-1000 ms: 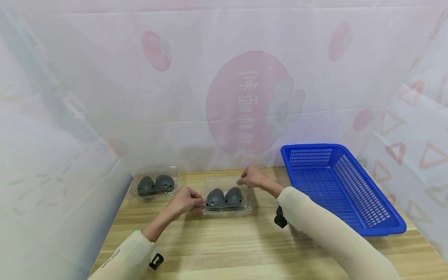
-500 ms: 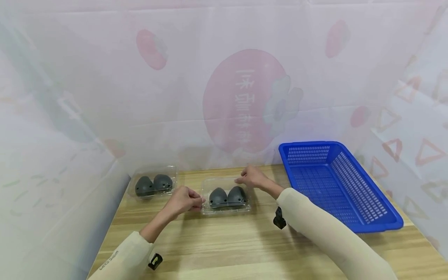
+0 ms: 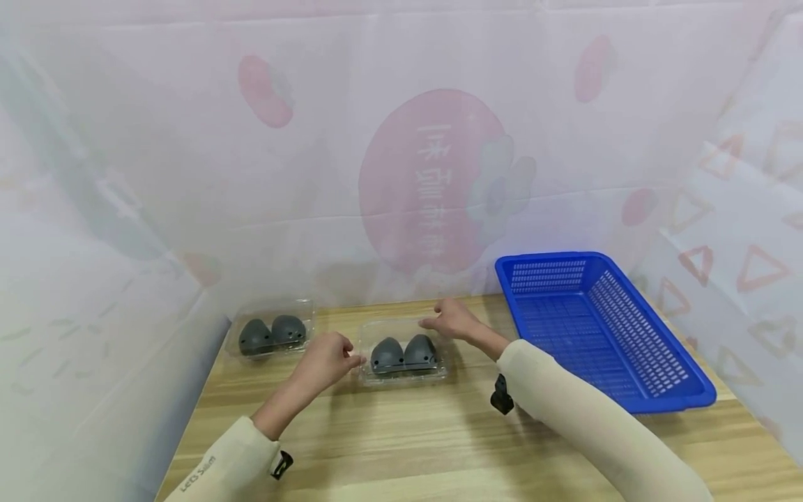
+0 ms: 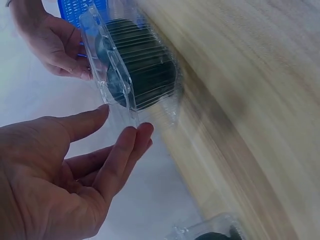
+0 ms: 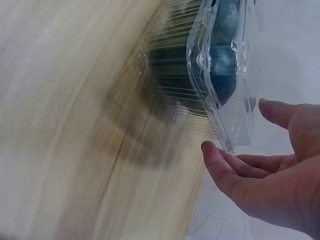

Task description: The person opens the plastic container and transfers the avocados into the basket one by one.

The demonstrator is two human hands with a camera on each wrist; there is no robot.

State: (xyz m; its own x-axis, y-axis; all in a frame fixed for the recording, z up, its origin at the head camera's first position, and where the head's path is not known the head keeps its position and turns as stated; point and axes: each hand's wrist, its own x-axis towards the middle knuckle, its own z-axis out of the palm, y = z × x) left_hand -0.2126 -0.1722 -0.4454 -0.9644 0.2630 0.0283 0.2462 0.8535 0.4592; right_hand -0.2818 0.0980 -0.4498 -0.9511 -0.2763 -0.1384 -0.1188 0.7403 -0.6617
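Left hand [image 3: 326, 359], right hand [image 3: 456, 319]: thumbs and fingers parted | both flank clear rectangular plastic box [image 3: 404, 381] | 2 dark-grey domed pieces [image 3: 387, 353] sit inside

The head camera looks forward and down across the tabletop [image 3: 401, 439], far enough back to take in the whole blue basket [image 3: 680, 404] and the backdrop [image 3: 301, 181]. The left wrist camera sits close, turned sideways, facing past the left hand [image 4: 65, 175] to the middle clear box [image 4: 132, 92] and the right hand [image 4: 57, 45] beyond; part of the basket shows too. The right wrist camera, also close but rolled the opposite way, faces that box's other end. All three views share the box.
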